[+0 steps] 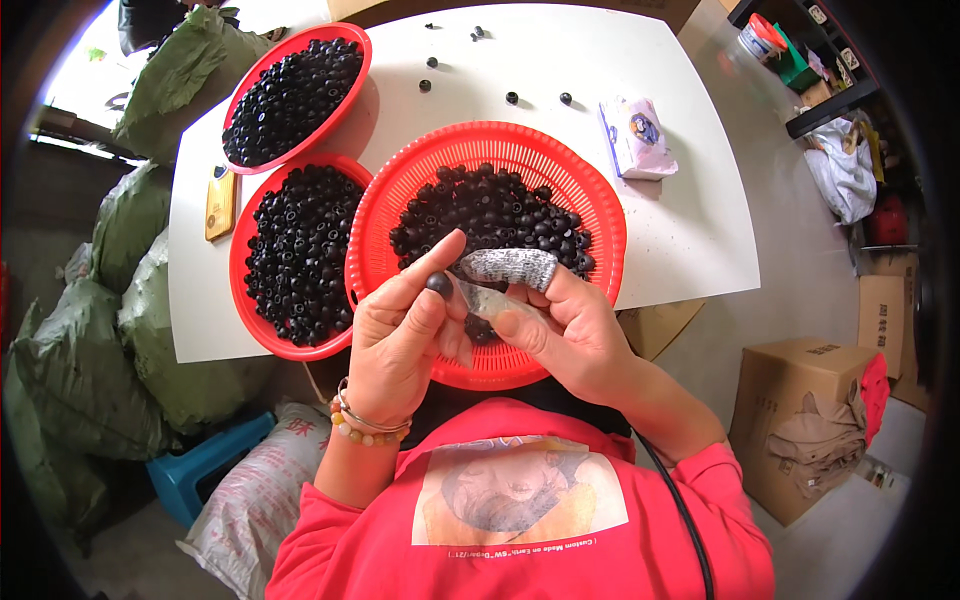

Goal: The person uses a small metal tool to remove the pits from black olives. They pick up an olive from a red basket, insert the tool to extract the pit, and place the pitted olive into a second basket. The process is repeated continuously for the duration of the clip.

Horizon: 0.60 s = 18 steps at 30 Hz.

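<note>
I have the left hand (388, 335) closed in a pinch, a dark round piece (438, 284) between thumb and forefinger, above the red basket (482, 143). The right hand (578, 335), forefinger in a grey knitted sleeve (508, 266), curls just beside it; I cannot tell whether it grips anything. Left on the table (690, 240), two red bowls (300, 350) hold similar pieces (302, 235).

Black pieces (490, 208) partly covered
Some in the red basket (603, 190) are hidden by the left hand (385, 335) and the right hand (580, 340).
</note>
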Motion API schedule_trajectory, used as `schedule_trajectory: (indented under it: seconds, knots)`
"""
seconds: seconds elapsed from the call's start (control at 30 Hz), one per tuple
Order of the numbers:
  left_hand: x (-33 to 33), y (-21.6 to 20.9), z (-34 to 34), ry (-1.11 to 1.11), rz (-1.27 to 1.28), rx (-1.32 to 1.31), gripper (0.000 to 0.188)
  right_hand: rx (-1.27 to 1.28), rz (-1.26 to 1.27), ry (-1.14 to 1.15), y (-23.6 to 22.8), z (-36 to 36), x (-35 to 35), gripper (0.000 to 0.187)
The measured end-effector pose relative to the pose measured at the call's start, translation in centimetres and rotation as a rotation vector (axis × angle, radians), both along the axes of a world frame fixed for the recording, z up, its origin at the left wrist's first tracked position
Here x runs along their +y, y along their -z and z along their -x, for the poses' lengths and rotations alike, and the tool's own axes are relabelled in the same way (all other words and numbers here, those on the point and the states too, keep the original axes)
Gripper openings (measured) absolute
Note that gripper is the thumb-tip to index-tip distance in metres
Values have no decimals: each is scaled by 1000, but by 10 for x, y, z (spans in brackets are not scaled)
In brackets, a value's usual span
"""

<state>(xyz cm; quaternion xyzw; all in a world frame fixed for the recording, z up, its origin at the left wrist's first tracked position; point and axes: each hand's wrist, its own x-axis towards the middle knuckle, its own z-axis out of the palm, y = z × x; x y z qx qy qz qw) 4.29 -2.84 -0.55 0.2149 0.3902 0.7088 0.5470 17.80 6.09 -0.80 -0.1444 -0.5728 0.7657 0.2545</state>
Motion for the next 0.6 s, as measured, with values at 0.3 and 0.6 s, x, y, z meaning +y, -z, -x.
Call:
schedule_trajectory:
  seconds: [0.3, 0.6]
  knots:
    - [1, 6, 3, 11, -31, -15, 27, -3, -34, -3, -2, 0, -1, 31]
    - [3, 10, 3, -39, -38, 131, 22, -15, -164, 90, 5, 2, -1, 29]
